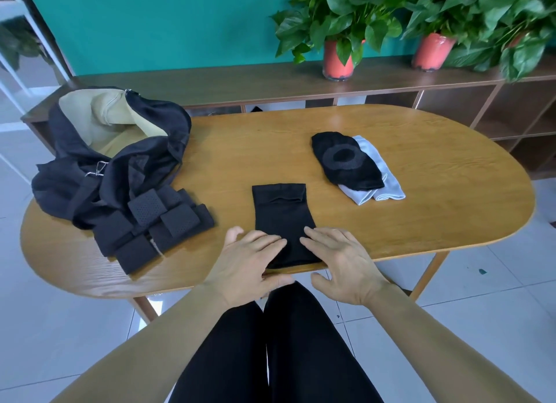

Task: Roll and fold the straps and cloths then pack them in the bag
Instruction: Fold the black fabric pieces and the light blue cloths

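Note:
A flat black cloth sleeve [281,213] lies lengthwise on the oval wooden table [421,198], its near end at the front edge. My left hand [249,261] and my right hand [337,258] press down on that near end with straight fingers, one at each side. Left of it lies a pile of black perforated straps [159,222]. Behind them the black bag [120,150] slumps open and shows its beige lining. Farther right, a black knee pad with a grey ring [343,162] rests on a folded light grey cloth [382,186].
A low wooden shelf [240,80] runs behind the table against a teal wall and bears potted plants in red pots [338,61]. My black-clad legs are under the table's front edge. White tiled floor surrounds the table.

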Tool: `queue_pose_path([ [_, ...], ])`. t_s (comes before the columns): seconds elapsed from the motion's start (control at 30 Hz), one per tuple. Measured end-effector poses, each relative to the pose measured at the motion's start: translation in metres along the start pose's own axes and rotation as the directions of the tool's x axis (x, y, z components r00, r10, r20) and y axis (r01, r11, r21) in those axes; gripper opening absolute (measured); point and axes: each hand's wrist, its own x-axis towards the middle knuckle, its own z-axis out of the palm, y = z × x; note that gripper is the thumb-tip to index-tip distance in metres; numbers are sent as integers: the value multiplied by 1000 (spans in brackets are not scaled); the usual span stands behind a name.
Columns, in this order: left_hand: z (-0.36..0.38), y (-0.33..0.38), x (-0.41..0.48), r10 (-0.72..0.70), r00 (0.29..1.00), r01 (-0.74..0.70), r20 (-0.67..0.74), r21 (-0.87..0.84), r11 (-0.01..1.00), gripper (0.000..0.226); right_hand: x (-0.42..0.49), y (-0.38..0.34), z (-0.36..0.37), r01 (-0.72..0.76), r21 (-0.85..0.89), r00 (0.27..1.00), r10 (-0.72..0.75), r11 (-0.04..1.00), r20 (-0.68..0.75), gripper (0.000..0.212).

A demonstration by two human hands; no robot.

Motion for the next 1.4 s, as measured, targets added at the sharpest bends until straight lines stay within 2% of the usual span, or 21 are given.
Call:
queue_pose_path([
  [0.1,1,2,-6,23,1000,-23,-19,27,999,56,-6,-2,1,4,-8,999,-4,1000,-44,53],
  [0.2,-6,5,-7,19,999,-21,-41,-53,998,44,-6,-4,1,0,39,992,5,999,-127,41],
  [0.27,-16,7,-5,-112,992,101,-50,-186,977,33,-1,-4,-3,-94,183,977,126,979,-171,28],
  [0.33,-20,5,-2,-294,956,276,-10,-317,907,28,8,-7,-9,-211,328,948,274,921,-160,9],
  [0.47,-16,0,12,-489,872,461,27,-379,802,35,31,-14,-10,-401,428,863,491,810,-119,13],
  [0.57,-12,-2,23,-556,829,538,68,-372,757,46,41,-15,-1,-477,395,821,558,785,-119,19],
  [0.7,-10,-6,31,-589,805,576,69,-328,749,55,49,-15,5,-532,368,782,609,763,-133,20],
  [0.87,-6,-10,32,-569,818,561,83,-330,759,59,42,-17,12,-533,418,741,644,735,-188,17],
  [1.0,-2,-12,30,-586,808,569,66,-349,745,58,41,-16,15,-532,369,754,624,763,-205,22],
  [1.13,-1,-7,26,-538,843,527,5,-203,825,53,41,-15,17,-550,305,759,618,777,-204,20],
  [1.2,-2,-5,24,-452,889,443,-80,-107,890,47,42,-16,16,-557,292,757,620,778,-207,19],
  [1.27,-1,-2,25,-299,944,293,-142,-59,954,43,43,-16,15,-561,292,755,623,775,-205,17],
  [1.33,-2,0,25,-129,983,123,-128,-53,991,43,42,-18,14,-559,320,747,632,765,-205,15],
  [1.4,-3,2,22,-41,996,38,-74,-33,999,44,39,-20,10,-511,366,745,613,778,-263,19],
])
